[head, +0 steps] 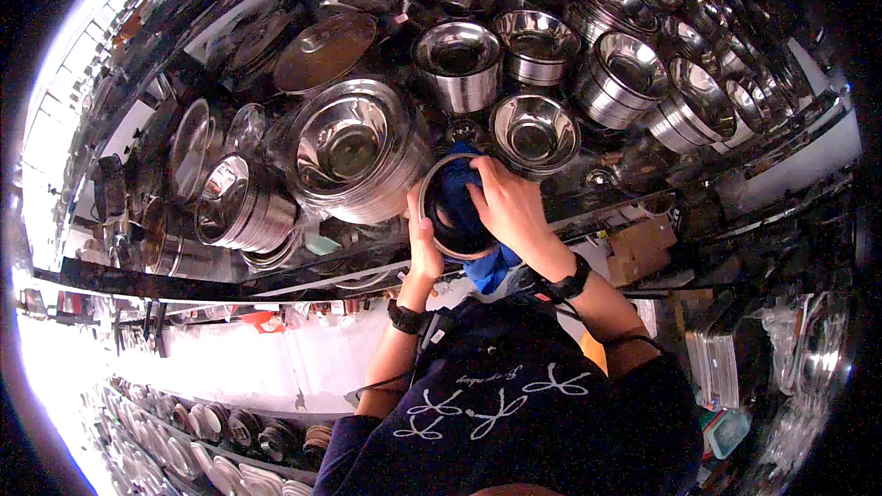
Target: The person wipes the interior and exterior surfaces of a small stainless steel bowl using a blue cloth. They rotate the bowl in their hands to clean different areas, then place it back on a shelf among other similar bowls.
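Observation:
Before my body, a round metal-rimmed bowl or pot (441, 254) is tilted with its dark inside facing up. My left hand (422, 238) grips its left rim, fingers behind and thumb at the edge. A blue cloth (463, 186) lies inside the bowl, and part of it hangs below the rim. My right hand (508, 203) presses the cloth at the bowl's right side. Just left of the bowl stands a large stack of stainless steel basins (396, 182). A smaller stack of steel bowls (536, 134) is close behind my right hand.
More stacked steel bowls (623, 79) and a steel pot (458, 86) fill the shelf behind. A round lid (325, 52) lies at the back left, and stacked bowls (238, 203) at the left. The shelf's dark front edge (172, 287) runs before me; a cardboard box (641, 248) is right.

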{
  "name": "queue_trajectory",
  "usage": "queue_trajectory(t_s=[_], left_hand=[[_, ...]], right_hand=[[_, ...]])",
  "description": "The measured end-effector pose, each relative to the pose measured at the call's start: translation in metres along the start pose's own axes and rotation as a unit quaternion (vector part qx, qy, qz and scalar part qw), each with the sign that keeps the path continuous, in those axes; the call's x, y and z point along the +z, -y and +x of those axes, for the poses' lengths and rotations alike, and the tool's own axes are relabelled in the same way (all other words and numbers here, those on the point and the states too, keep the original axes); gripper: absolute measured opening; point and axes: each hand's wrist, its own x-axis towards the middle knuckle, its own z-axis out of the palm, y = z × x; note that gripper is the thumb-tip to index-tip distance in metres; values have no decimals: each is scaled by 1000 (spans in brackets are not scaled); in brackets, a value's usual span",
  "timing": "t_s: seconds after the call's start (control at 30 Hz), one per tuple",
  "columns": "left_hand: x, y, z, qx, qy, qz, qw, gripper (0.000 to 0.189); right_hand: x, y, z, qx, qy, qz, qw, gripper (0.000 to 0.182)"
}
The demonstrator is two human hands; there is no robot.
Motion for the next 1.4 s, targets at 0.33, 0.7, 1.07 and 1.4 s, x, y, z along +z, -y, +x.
queue_trajectory(t_s=[0.33, 0.7, 1.07, 1.4], left_hand=[[-27, 40, -3, 24, 24, 19, 999, 81], [7, -6, 1, 19, 9, -5, 1000, 81], [6, -7, 4, 6, -12, -13, 1000, 76], [-20, 33, -9, -68, -6, -40, 997, 77]], right_hand=[[-2, 34, -11, -73, 79, 170, 980, 35], [-34, -8, -55, -61, 143, 65, 986, 33], [-3, -23, -10, -1, -61, -46, 997, 33], [-2, 24, -1, -130, 60, 76, 987, 44]])
